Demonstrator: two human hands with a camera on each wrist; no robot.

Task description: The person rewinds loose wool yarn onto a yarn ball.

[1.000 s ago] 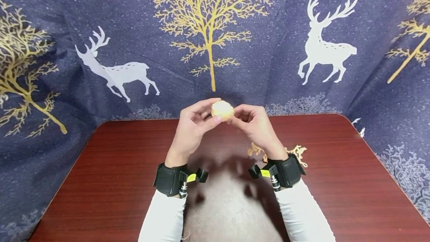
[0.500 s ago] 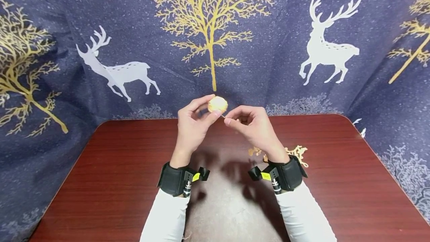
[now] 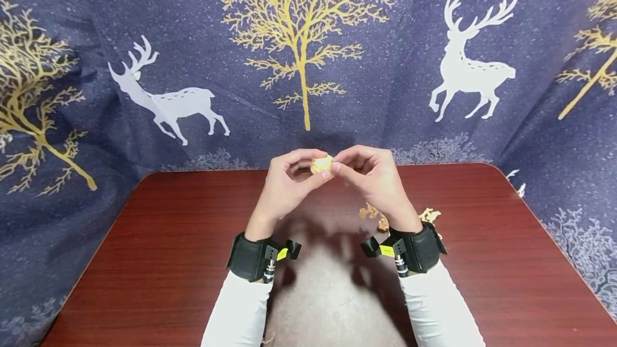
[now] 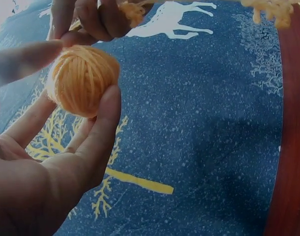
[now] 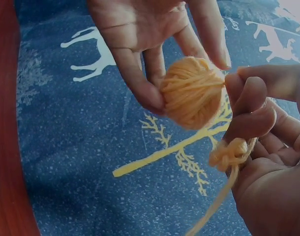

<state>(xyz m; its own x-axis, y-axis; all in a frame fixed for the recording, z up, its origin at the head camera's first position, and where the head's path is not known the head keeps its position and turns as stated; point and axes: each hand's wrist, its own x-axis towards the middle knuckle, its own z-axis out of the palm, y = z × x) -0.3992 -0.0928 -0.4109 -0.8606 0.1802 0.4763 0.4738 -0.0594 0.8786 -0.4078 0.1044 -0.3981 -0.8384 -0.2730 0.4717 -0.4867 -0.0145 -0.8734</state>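
Observation:
A small ball of yellow-orange yarn (image 3: 321,164) is held up over the far edge of the table. My left hand (image 3: 288,186) grips it between thumb and fingers; the left wrist view shows the wound ball of yarn (image 4: 83,81) clearly. Close against its side, my right hand (image 3: 378,180) pinches the yarn strand with thumb and index finger. In the right wrist view a crinkled clump of the same yarn (image 5: 229,155) hangs by the right palm, and a strand trails down from it.
Behind the right wrist, loose curly yarn (image 3: 373,213) lies on the dark red wooden table (image 3: 168,240). A blue cloth (image 3: 366,68) with white deer and golden trees hangs just past the table's far edge. Black straps circle both wrists.
The ball of yarn first shifts left and up, away from the right hand, with a strand showing between. Now it is lower and to the right, and both hands are close together again.

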